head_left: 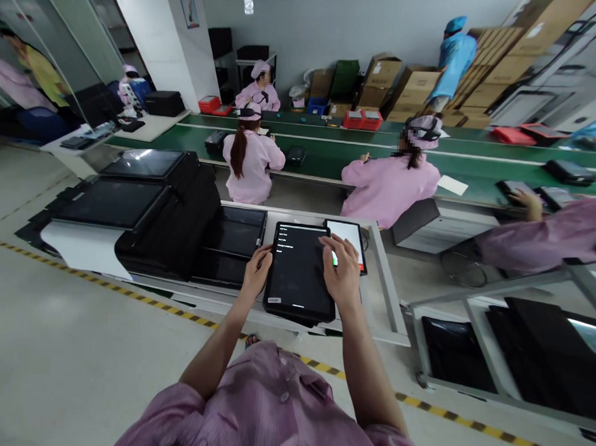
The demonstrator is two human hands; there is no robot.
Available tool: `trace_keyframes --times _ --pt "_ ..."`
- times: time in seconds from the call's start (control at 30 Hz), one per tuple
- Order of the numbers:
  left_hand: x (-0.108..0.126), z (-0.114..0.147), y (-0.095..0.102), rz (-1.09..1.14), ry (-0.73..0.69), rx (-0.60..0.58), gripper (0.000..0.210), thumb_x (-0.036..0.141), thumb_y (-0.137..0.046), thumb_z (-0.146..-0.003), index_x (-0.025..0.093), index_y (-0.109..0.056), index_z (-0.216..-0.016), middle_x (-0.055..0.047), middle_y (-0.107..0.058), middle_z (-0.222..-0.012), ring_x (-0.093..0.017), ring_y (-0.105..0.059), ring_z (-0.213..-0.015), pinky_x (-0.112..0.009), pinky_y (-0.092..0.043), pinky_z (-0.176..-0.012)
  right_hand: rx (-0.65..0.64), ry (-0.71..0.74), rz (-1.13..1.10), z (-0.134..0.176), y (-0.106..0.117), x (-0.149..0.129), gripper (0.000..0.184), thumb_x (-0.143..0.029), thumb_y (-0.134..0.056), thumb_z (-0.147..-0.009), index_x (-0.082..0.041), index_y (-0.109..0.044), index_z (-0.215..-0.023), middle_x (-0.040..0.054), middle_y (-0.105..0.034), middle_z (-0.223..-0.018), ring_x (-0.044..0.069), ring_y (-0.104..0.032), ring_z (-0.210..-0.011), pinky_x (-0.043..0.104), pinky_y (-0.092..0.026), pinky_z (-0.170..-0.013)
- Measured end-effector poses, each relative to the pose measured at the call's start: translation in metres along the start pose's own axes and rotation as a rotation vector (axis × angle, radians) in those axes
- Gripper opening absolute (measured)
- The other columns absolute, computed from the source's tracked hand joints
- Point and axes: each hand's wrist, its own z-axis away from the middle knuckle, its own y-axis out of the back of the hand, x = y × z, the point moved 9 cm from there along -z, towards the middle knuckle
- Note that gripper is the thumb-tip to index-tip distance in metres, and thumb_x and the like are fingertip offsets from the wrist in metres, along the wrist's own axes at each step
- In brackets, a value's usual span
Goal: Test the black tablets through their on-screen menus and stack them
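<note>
In front of me lies a black tablet with a lit dark screen, a short text menu at its upper left and a small label at its lower left corner. It rests on top of something dark. My left hand grips the tablet's left edge, its fingertips partly hidden. Over the right side of the screen is my right hand, fingers apart and slightly bent; I cannot tell whether a fingertip touches the glass. Partly behind that hand is a second tablet with a white screen.
The white-framed cart under the tablets also carries stacked black devices at left. Another rack stands at right. Beyond, several seated co-workers in pink work along a green conveyor. Cardboard boxes line the wall.
</note>
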Motion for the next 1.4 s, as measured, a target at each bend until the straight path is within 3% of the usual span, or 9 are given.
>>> trace_keyframes --times 0.33,1.07,1.17,1.3,1.4 --pt "-0.001 0.001 0.000 -0.034 0.001 -0.015 0.041 0.057 -0.066 -0.100 0.020 -0.083 -0.110 -0.013 -0.075 -0.140 -0.028 -0.068 -0.134 -0.043 -0.050 -0.119 0.104 -0.112 0.080 0.006 0.008 0.011 0.036 -0.038 -0.041 -0.115 -0.025 -0.073 -0.126 0.0119 -0.078 -0.129 0.029 -0.067 -0.132 0.055 -0.045 -0.122" --pt "0.001 -0.003 -0.003 -0.028 -0.029 -0.030 0.038 0.052 -0.066 -0.100 0.020 -0.083 -0.111 -0.013 -0.075 -0.139 -0.027 -0.069 -0.132 -0.043 -0.052 -0.118 0.167 -0.097 0.187 0.007 0.012 0.010 0.034 -0.038 -0.042 -0.115 -0.024 -0.072 -0.119 0.0120 -0.081 -0.122 0.028 -0.071 -0.122 0.053 -0.045 -0.118" --pt "0.000 -0.004 -0.003 -0.024 -0.014 -0.027 0.038 0.053 -0.066 -0.101 0.020 -0.083 -0.110 -0.013 -0.075 -0.139 -0.028 -0.068 -0.135 -0.043 -0.050 -0.120 0.125 -0.062 0.208 0.006 0.008 0.008 0.033 -0.038 -0.042 -0.115 -0.024 -0.073 -0.115 0.0110 -0.082 -0.119 0.028 -0.072 -0.122 0.055 -0.044 -0.120" --pt "0.000 -0.004 -0.004 -0.016 -0.008 -0.045 0.037 0.051 -0.066 -0.101 0.021 -0.083 -0.112 -0.012 -0.074 -0.141 -0.027 -0.066 -0.138 -0.043 -0.049 -0.122 -0.035 0.044 0.121 0.001 -0.005 -0.006 0.029 -0.036 -0.046 -0.114 -0.026 -0.071 -0.124 0.0090 -0.081 -0.124 0.029 -0.069 -0.131 0.053 -0.048 -0.118" --pt "0.001 -0.004 -0.003 -0.005 0.001 -0.043 0.036 0.051 -0.066 -0.101 0.021 -0.083 -0.113 -0.013 -0.075 -0.140 -0.028 -0.065 -0.139 -0.044 -0.049 -0.122 -0.037 0.072 0.102 -0.006 -0.004 -0.014 0.029 -0.035 -0.048 -0.113 -0.025 -0.068 -0.131 0.0104 -0.079 -0.129 0.030 -0.067 -0.135 0.052 -0.050 -0.116"
